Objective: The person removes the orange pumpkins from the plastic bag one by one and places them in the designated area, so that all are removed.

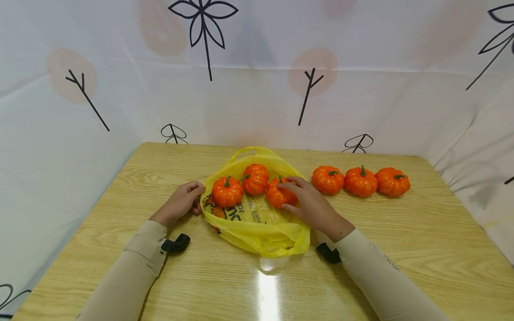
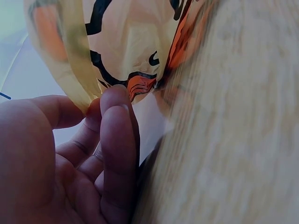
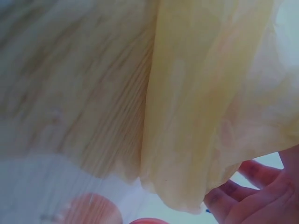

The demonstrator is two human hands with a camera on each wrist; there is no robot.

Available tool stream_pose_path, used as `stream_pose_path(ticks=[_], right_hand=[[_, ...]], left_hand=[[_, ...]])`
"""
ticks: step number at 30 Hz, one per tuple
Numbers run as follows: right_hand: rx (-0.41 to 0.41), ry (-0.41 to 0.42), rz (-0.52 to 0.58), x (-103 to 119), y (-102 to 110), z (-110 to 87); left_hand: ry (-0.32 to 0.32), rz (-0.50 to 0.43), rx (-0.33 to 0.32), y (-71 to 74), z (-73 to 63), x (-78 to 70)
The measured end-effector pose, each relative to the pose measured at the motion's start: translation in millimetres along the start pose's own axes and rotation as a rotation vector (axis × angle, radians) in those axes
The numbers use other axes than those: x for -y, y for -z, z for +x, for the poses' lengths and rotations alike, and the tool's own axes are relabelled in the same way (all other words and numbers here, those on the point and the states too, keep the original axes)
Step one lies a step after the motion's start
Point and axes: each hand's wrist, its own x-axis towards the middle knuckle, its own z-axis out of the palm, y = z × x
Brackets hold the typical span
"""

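Note:
A yellow plastic bag (image 1: 261, 229) lies spread with its mouth facing up, dark print showing inside. My left hand (image 1: 182, 203) pinches the bag's left edge between thumb and fingers; the left wrist view shows the thin plastic (image 2: 124, 42) caught at the fingertips. Inside the bag are a left pumpkin (image 1: 227, 192), a middle pumpkin (image 1: 255, 179) and a right pumpkin (image 1: 276, 196), all small, orange and green-stemmed. My right hand (image 1: 315, 207) reaches over the bag's right rim and holds the right pumpkin, fingers over its top and thumb at its near side. The bag hides that pumpkin in the right wrist view.
Three more pumpkins stand in a row right of the bag: one near it (image 1: 328, 180), one in the middle (image 1: 361, 181), one at the far end (image 1: 392, 182). The wooden table (image 1: 225, 285) meets a patterned white cloth (image 1: 257, 102) at the back.

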Motion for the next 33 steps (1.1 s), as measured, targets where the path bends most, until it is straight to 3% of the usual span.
stream_pose_path(ticks=[12, 33], right_hand=[[-0.060, 0.040, 0.014, 7.5, 5.3, -6.7], [-0.218, 0.216, -0.040, 14.8, 15.6, -24.5]], left_hand=[[0.005, -0.005, 0.010, -0.3, -2.5, -1.1], [0.003, -0.024, 0.010, 0.1, 0.0, -1.2]])
